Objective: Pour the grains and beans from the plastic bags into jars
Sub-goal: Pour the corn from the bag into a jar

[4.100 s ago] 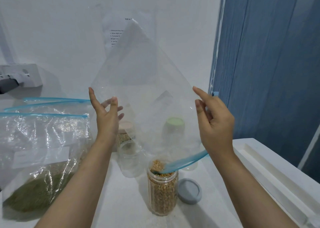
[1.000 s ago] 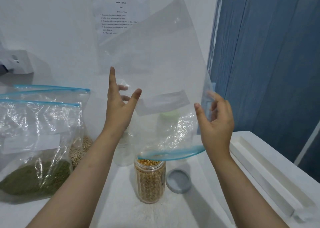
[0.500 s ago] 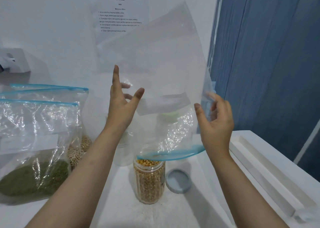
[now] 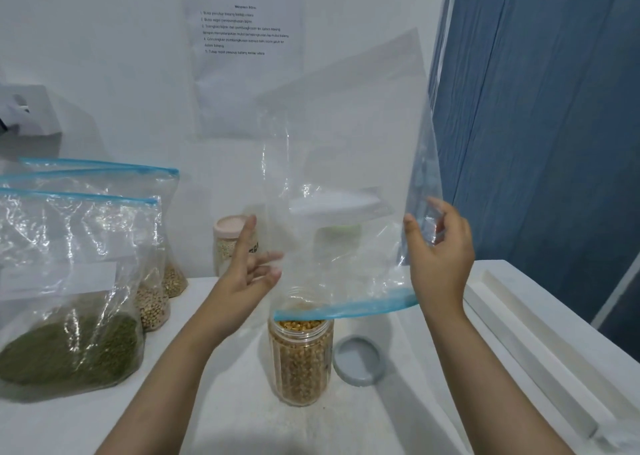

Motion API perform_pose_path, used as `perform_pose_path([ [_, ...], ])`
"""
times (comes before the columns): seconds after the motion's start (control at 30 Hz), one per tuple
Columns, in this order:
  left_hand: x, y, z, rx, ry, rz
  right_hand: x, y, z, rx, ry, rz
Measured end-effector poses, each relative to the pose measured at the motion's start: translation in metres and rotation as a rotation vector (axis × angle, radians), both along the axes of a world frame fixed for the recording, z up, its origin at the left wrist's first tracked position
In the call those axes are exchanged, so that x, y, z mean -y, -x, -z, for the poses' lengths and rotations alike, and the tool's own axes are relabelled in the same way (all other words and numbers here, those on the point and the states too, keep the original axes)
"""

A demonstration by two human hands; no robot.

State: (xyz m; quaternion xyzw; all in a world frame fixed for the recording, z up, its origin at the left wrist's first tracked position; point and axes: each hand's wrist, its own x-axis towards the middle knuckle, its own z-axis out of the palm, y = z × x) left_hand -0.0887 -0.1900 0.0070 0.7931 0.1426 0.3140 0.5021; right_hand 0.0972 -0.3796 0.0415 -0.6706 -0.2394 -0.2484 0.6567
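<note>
An empty clear plastic bag [image 4: 346, 149] with a blue zip strip hangs upside down, its mouth just above an open jar [image 4: 300, 354] filled with yellow-brown grains. My right hand [image 4: 440, 257] grips the bag's right edge between thumb and fingers. My left hand [image 4: 247, 271] is at the bag's lower left side, fingers spread and relaxed, holding nothing. The jar's grey lid [image 4: 358, 359] lies on the table to the jar's right.
Three zip bags stand at the left: the front one [image 4: 69, 281] holds green beans, the two behind hold pale beans. A pink-lidded jar [image 4: 230, 243] and a green-lidded jar [image 4: 337, 233] stand at the back by the wall. A white rail [image 4: 540, 347] borders the table's right side.
My left hand has dropped from the bag's upper left side to its lower edge and let go. The bag has swung a little to the right; my right hand keeps its hold.
</note>
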Motion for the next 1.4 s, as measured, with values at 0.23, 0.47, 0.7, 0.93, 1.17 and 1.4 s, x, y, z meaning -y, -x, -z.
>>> perform_pose_path([
  [0.23,-0.004,0.008,0.004,0.007,-0.108,0.063,-0.002,0.001,-0.003,0.016,-0.015,0.003],
  [0.47,0.001,0.016,0.005,-0.012,-0.187,0.116,-0.004,0.005,-0.011,0.194,-0.018,0.015],
  [0.7,0.004,0.015,0.002,-0.054,-0.336,0.071,-0.003,0.007,-0.012,0.215,-0.084,0.015],
  [0.93,0.006,0.011,0.003,-0.082,-0.438,0.06,0.002,0.011,-0.009,0.208,-0.11,0.038],
  [1.17,0.007,0.006,0.007,-0.04,-0.473,0.044,0.003,0.014,-0.008,0.224,-0.117,0.051],
  [1.4,0.008,0.005,0.01,-0.023,-0.546,0.063,0.004,0.014,-0.009,0.228,-0.118,0.043],
])
